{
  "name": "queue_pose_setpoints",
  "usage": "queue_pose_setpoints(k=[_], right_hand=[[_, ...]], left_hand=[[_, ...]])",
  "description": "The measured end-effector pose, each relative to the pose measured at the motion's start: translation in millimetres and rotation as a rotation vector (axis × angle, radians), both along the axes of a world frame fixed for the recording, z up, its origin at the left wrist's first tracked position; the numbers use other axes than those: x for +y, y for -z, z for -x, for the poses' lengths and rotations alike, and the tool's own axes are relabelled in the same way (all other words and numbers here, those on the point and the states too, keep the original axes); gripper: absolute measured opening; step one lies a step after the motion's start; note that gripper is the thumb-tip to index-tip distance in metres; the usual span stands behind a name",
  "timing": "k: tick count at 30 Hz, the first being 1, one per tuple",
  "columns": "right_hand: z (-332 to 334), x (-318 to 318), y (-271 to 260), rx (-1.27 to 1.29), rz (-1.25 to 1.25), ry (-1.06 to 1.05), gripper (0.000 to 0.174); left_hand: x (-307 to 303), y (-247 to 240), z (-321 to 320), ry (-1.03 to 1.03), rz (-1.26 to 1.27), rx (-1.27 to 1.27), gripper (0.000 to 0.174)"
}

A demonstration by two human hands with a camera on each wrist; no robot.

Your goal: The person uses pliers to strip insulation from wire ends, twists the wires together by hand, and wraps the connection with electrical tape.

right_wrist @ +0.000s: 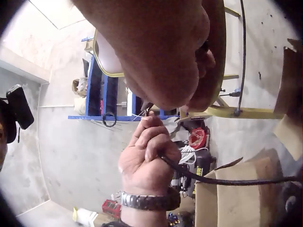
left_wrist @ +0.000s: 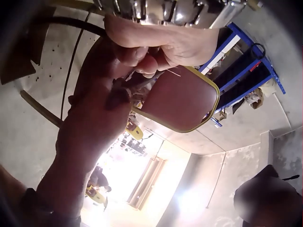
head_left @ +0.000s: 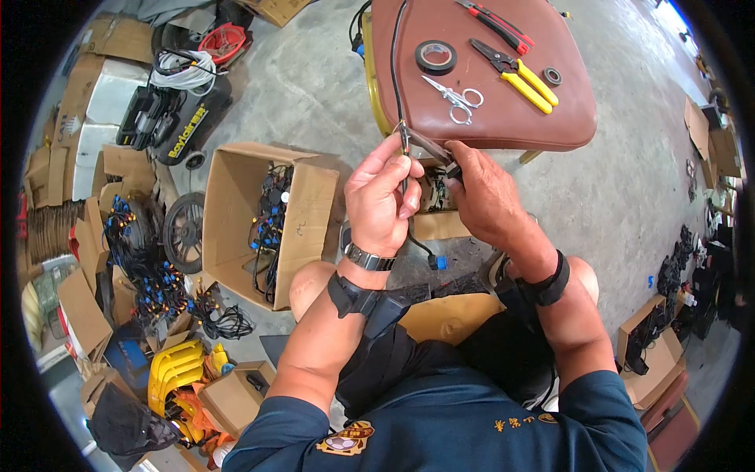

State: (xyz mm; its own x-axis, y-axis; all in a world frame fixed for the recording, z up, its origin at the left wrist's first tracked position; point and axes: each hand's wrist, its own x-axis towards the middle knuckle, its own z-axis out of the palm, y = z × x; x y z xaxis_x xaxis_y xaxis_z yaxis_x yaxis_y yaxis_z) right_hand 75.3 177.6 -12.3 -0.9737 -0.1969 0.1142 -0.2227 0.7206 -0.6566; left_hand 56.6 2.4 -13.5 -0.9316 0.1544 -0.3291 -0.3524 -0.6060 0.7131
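My left hand pinches a black cable between thumb and fingers, at a stretch where thin bare wires show. From there the cable runs up across a brown padded seat. Below the hand it hangs down to a blue connector. My right hand grips a dark, narrow tool whose tip reaches the wires; its kind I cannot tell. In the right wrist view, the back of the right hand hides most of this tool, and the left hand holds the cable upright.
Folding scissors, black tape, yellow-handled wire strippers, a red-and-black cutter and a small bearing lie on the seat. A cardboard box of cables stands at left, near a wheel and an air compressor.
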Motion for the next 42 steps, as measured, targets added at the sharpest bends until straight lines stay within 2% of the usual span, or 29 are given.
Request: queue_pose_setpoints(k=[8, 14, 17, 23, 26, 32, 42], right_hand=[[-7, -2, -7, -0.316, 0.275, 0.028, 0.041], [-8, 1, -10, -0.421, 0.413, 0.021, 0.041], [-9, 1, -7, -0.440, 0.378, 0.037, 0.042], [-3, 9, 5, -0.077, 0.097, 0.011, 0.039], [1, 13, 4, -0.029, 0.023, -0.002, 0.039], [-1, 11, 7, 0.051, -0.002, 0.025, 0.042], [-6, -1, -1, -0.278, 0.258, 0.056, 0.037]], left_hand=[[10, 10, 1, -0.044, 0.080, 0.033, 0.043], [16, 19, 1, -0.064, 0.123, 0.069, 0.045], [17, 20, 0, -0.057, 0.139, 0.084, 0.044], [14, 18, 3, 0.016, 0.074, 0.075, 0.041], [11, 15, 5, 0.046, 0.069, 0.077, 0.040], [12, 15, 8, 0.056, 0.001, 0.077, 0.038], [16, 16, 11, 0.061, -0.029, 0.052, 0.042]])
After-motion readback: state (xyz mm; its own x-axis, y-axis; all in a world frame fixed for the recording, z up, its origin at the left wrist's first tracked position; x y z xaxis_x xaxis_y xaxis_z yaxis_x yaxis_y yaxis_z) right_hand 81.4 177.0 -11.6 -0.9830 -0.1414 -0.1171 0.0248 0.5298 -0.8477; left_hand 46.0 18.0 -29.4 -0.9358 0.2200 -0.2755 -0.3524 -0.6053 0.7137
